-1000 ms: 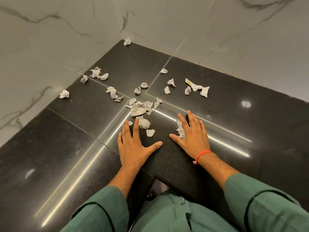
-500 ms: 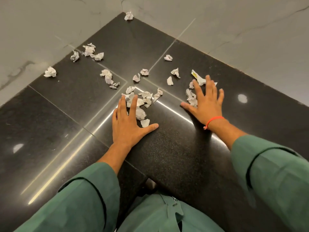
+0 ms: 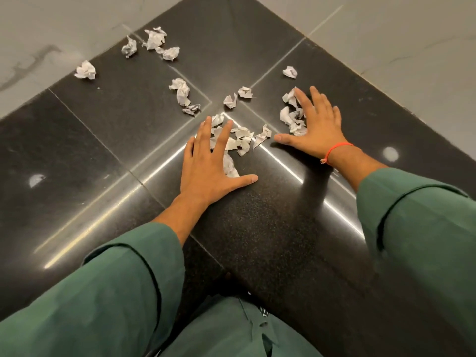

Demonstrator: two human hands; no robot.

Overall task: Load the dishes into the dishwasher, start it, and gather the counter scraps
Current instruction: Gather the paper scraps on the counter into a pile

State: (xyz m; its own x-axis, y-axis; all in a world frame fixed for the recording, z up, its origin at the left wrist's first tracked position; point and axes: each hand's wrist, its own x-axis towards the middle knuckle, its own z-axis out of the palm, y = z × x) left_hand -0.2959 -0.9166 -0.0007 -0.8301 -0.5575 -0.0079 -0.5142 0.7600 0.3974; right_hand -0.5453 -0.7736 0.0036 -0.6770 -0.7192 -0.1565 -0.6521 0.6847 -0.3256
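Black stone bench [image 3: 270, 228] strewn with crumpled paper scraps [image 3: 233, 140].
Left hand [image 3: 206, 163] and right hand [image 3: 316, 124] lie flat, fingers spread over scraps, gripping nothing.

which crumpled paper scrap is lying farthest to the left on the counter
The lone paper scrap at the counter's left edge, beside the pale marble wall. Every other scrap lies to its right.

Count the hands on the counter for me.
2. The left hand lies flat over the central paper scraps; the right hand lies flat against another scrap pile farther right. None looks hidden.
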